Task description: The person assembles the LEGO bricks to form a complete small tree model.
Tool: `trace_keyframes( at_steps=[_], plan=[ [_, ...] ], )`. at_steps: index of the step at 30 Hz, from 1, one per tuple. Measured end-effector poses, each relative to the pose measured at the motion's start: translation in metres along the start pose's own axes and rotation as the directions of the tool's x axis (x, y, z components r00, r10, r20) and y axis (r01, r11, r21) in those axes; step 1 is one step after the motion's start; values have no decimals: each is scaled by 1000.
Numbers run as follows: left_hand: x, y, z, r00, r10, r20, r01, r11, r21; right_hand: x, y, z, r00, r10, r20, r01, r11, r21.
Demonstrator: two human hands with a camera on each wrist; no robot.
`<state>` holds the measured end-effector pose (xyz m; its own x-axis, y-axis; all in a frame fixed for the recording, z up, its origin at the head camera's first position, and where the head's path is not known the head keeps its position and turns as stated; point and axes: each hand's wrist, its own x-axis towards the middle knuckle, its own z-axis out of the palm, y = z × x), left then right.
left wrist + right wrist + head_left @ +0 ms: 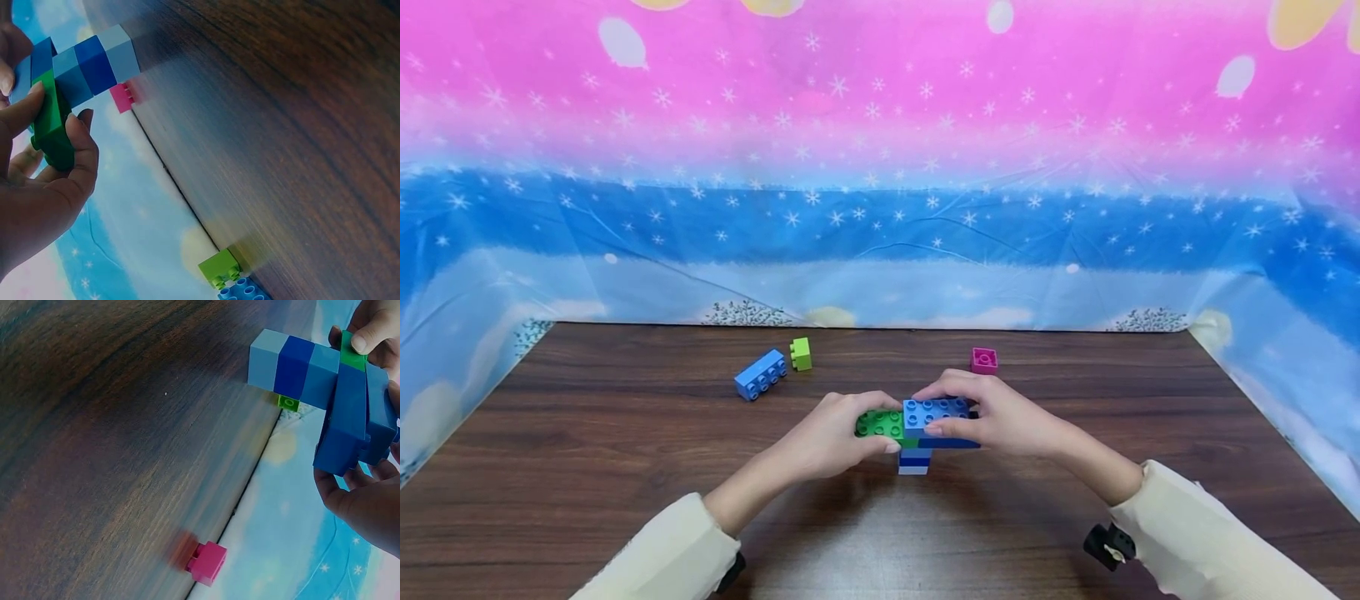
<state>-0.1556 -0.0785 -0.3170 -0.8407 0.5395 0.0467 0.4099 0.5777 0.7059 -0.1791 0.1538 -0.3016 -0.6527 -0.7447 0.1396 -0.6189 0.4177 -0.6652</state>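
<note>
A column of light and dark blue bricks (914, 461) stands on the table, carrying a green brick (878, 423) and a darker blue brick (340, 419) side by side across its top. My left hand (833, 433) grips the green brick, thumb on the near side and fingers beyond. A blue eight-stud brick (925, 414) lies over the darker blue one and reaches to the green brick's edge. My right hand (1011, 417) pinches this upper brick between thumb and fingers. In the right wrist view it sits slightly tilted, with a narrow gap below it.
Behind and to the left, a loose blue brick (762, 375) lies on its side beside a lime green brick (801, 354). A pink brick (984, 360) lies beyond my right hand. Patterned cloth (880, 233) hangs along the table's back edge.
</note>
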Motion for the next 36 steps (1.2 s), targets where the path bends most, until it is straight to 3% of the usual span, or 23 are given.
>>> trace_keyframes(
  at_steps=[10,18,26,36],
  plan=[
    [1,-1,0,1000,3,-6,-3,1000,4,-1,2,2,1000,15,-9,-15,1000,14],
    [1,-1,0,1000,-5,-4,5,1000,-8,-3,1,2,997,73,-25,-73,997,9],
    [1,0,0,1000,0,-4,0,1000,-2,-8,1,-4,992,125,22,-126,990,64],
    [2,0,0,1000,-4,-11,4,1000,6,-15,13,-8,989,149,13,-150,983,106]
  ],
)
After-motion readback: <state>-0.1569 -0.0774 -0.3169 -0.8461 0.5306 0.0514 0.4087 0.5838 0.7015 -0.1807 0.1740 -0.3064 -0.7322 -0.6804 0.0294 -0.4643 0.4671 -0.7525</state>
